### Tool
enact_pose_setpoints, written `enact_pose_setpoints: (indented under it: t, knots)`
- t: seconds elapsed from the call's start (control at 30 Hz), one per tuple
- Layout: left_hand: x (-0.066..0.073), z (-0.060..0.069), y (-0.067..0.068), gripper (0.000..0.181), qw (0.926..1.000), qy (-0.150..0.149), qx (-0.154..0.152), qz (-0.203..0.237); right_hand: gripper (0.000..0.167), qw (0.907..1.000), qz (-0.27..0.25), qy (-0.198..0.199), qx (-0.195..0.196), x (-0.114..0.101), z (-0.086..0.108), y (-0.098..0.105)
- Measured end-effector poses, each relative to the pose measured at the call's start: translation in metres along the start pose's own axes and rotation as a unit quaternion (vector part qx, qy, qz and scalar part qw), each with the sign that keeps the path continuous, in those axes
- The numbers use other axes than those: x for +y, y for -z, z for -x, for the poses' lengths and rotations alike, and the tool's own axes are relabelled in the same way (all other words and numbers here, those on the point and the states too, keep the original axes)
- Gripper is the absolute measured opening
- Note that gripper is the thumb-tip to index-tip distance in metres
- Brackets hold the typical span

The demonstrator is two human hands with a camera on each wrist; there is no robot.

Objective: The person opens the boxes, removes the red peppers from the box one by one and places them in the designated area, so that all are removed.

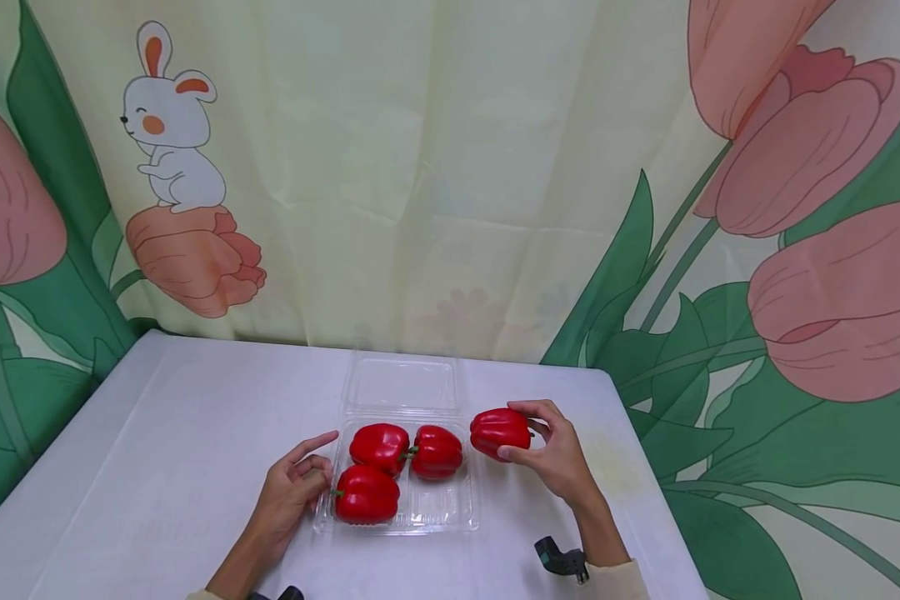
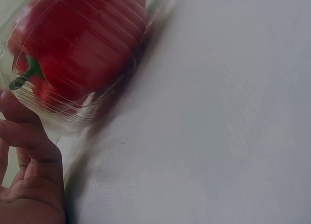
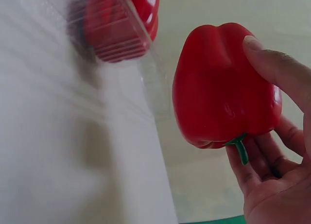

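Observation:
A red bell pepper (image 1: 499,432) with a green stem is gripped by my right hand (image 1: 558,454), lifted just right of a clear plastic container (image 1: 438,507). In the right wrist view, the thumb lies on one side of this pepper (image 3: 221,83) and the other fingers support it from the opposite side. Three more red peppers lie in the container: one at back left (image 1: 378,448), one at right (image 1: 437,454), one at front left (image 1: 367,495). My left hand (image 1: 288,497) rests against the container's left side, its index finger extended and the others loosely bent.
The container's hinged lid (image 1: 401,385) lies folded back behind it on the white table (image 1: 195,433). A curtain (image 1: 495,167) with tulips and a rabbit hangs behind the table. A black wrist camera mount (image 1: 561,560) is by the right wrist.

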State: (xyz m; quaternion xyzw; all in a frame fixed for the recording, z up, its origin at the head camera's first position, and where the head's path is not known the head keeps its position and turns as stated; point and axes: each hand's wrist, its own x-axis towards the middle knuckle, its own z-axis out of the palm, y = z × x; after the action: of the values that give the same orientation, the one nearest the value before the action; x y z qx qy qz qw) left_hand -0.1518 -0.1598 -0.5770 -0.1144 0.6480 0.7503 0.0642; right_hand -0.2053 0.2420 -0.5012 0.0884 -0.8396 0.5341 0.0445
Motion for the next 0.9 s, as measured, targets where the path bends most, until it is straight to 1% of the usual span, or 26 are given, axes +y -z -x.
enact_pose_setpoints:
  t: [0.2,0.47,0.73,0.9]
  knots:
    - [0.0,0.0,0.001,0.064,1.0,0.001,-0.002,0.003,0.073,0.9997,0.006,-0.022,0.006,0.015,-0.004,0.004]
    - [0.002,0.002,0.0,0.064,0.9999,0.006,-0.002,0.01,0.074,0.9989,0.018,-0.042,0.004,0.032,-0.01,0.002]
    - [0.002,0.003,-0.001,0.064,0.9999,-0.003,-0.005,0.012,0.074,0.9974,0.029,-0.066,0.002,0.047,-0.013,0.001]
    - [0.001,0.003,-0.001,0.064,0.9999,-0.005,-0.004,0.013,0.076,0.9963,0.043,-0.074,0.008,0.051,-0.013,-0.001]
